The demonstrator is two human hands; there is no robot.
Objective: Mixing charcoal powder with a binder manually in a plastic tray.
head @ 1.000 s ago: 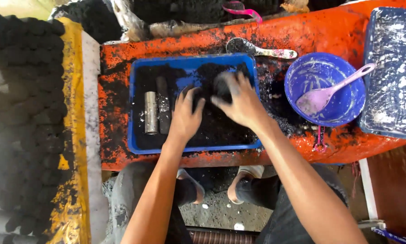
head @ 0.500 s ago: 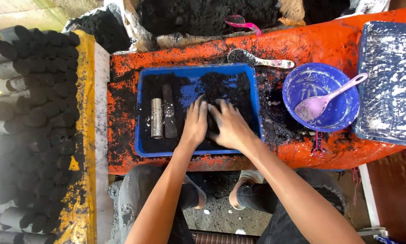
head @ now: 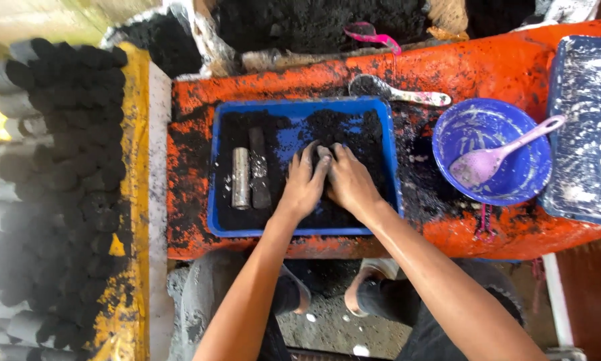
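Head view: we press our left hand (head: 305, 182) and right hand (head: 349, 180) side by side, fingers curled down onto the black powder (head: 340, 134) inside the blue tray (head: 299, 231); whether they enclose anything, we cannot tell. Left of the hands in the tray lie a metal tube (head: 240, 178) and a dark rod (head: 259, 167).

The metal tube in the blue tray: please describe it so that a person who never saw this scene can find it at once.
Find the orange table, then the blue tray of black powder on it. At the tray's left end, left of the left hand, two short cylinders lie side by side. The metal tube is the outer, left one; it is shiny silver, while its neighbour is dark and coated in powder.
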